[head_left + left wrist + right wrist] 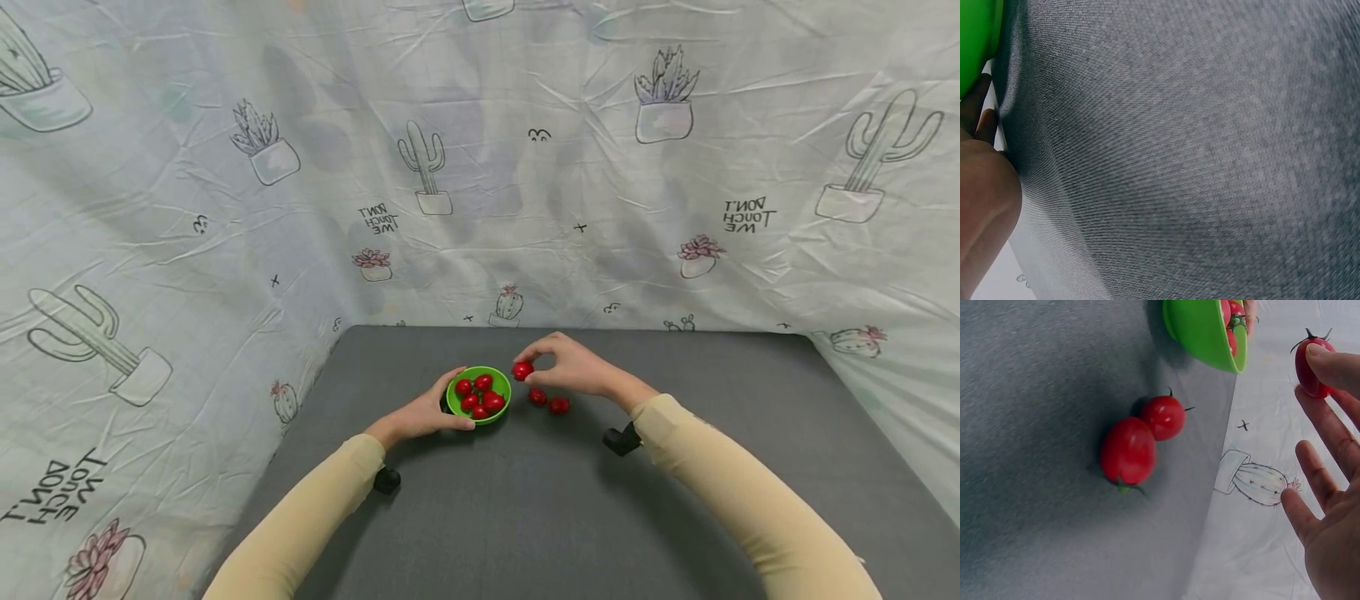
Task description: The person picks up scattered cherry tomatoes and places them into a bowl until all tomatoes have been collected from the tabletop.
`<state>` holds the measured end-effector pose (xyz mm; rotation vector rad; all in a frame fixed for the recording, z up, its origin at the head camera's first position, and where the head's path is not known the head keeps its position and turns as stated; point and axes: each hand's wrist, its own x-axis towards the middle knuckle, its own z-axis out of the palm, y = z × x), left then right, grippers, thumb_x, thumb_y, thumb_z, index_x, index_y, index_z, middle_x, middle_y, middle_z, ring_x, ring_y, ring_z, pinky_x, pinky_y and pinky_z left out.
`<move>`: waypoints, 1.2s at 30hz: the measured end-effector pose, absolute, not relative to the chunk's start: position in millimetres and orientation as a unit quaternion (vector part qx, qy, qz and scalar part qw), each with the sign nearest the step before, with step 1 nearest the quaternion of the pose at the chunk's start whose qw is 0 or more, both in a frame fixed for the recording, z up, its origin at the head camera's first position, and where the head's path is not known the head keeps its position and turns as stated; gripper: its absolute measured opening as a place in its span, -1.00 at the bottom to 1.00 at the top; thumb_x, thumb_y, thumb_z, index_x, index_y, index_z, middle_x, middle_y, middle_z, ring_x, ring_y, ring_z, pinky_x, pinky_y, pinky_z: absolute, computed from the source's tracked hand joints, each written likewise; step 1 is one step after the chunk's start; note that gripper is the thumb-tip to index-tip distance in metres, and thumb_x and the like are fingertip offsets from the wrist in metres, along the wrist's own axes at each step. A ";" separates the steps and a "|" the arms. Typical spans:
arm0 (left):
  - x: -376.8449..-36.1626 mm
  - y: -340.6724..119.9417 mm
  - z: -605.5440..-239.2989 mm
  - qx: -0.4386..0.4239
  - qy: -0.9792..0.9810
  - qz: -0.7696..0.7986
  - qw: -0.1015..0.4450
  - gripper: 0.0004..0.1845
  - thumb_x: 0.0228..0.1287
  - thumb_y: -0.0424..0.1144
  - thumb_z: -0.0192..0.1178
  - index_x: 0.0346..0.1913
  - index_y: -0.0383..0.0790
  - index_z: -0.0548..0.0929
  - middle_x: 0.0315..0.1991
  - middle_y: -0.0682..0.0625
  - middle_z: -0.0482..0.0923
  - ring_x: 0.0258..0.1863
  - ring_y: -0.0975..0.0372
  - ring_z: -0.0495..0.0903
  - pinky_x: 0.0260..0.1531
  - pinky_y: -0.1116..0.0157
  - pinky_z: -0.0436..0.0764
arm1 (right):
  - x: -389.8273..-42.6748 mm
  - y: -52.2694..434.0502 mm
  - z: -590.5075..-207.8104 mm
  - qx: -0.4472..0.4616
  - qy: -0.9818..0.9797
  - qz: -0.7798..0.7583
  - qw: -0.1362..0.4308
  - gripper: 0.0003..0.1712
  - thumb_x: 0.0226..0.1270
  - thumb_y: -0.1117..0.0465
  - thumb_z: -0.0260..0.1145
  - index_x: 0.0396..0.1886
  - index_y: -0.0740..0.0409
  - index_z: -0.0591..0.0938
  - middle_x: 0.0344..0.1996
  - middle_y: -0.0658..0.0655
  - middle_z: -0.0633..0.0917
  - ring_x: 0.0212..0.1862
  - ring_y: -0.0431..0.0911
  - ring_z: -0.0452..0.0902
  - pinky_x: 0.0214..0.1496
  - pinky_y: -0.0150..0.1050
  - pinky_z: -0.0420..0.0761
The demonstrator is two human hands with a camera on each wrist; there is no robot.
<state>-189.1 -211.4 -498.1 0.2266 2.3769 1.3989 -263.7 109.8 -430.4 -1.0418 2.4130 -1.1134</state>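
Note:
A green bowl (456,405) with several red cherry tomatoes (480,394) in it sits on the grey table. My left hand (427,411) grips the bowl's left and near rim; the left wrist view shows only a sliver of the bowl (974,44) and my palm. My right hand (564,365) pinches one cherry tomato (522,370) just right of the bowl, held above the table (1310,365). Two more tomatoes (548,401) lie on the table under that hand, side by side (1141,439).
The grey table (525,500) is bounded at the back and both sides by a hanging cloth with cactus drawings (480,167). Small black wrist cameras (621,438) sit under each sleeve.

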 end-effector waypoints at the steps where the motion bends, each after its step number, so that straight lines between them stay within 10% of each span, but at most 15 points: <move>1: -189.3 -211.2 -498.3 0.080 0.843 0.498 0.185 0.14 0.21 -0.03 0.51 0.67 0.08 -0.06 0.60 -0.04 0.00 0.56 0.04 0.03 0.45 -0.16 0.08 | -265.1 108.0 -430.2 -0.362 0.837 -0.385 0.142 -0.69 0.38 0.00 0.46 0.10 -0.24 0.74 0.07 -0.11 0.60 0.26 -0.04 0.30 0.24 0.11 0.41; 36: -187.1 -207.0 -493.0 0.065 0.840 0.502 0.195 0.06 0.27 -0.03 0.46 0.65 0.16 -0.04 0.59 -0.03 0.01 0.52 0.05 0.11 0.41 -0.17 0.15 | -292.8 65.7 -450.9 -0.415 0.804 -0.401 0.142 -0.60 0.45 0.15 0.40 0.25 0.02 0.70 0.16 -0.01 0.69 0.24 -0.02 0.48 0.31 0.12 0.44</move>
